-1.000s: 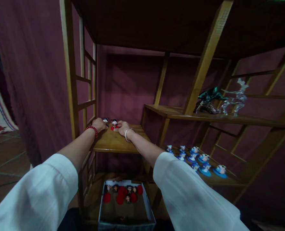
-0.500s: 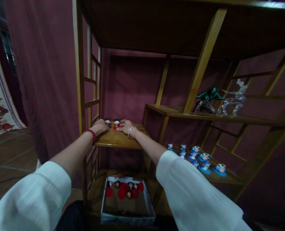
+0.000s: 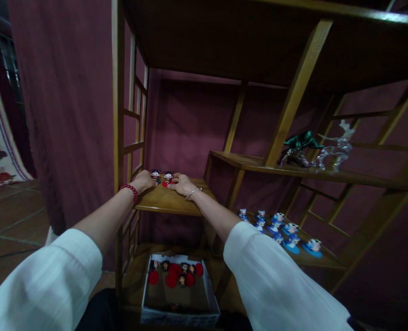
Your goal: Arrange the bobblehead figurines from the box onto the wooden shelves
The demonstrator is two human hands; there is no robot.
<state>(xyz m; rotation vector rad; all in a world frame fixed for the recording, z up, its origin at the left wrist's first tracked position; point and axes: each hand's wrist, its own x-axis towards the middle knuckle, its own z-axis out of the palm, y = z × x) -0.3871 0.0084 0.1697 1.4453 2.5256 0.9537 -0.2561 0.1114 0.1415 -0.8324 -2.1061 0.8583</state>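
Two small black-haired figurines stand side by side on the wooden shelf (image 3: 169, 205). The left figurine (image 3: 155, 175) has a dark base, and my left hand (image 3: 143, 181) is closed at its left side, fingertips at the base. Around the red base of the right figurine (image 3: 168, 177), the fingers of my right hand (image 3: 183, 184) are closed from the right. Below, an open cardboard box (image 3: 209, 287) holds several figurines and red round bases.
Several blue-and-white figurines (image 3: 291, 242) stand on a lower shelf at the right. Above them, a green sculpture (image 3: 298, 149) and a clear deer figure (image 3: 338, 147) sit on another shelf (image 3: 355, 177). A wooden post (image 3: 118, 115) rises left of my left arm.
The view has shifted slightly. Both hands remain at the same two figurines, with hardly any visible movement.
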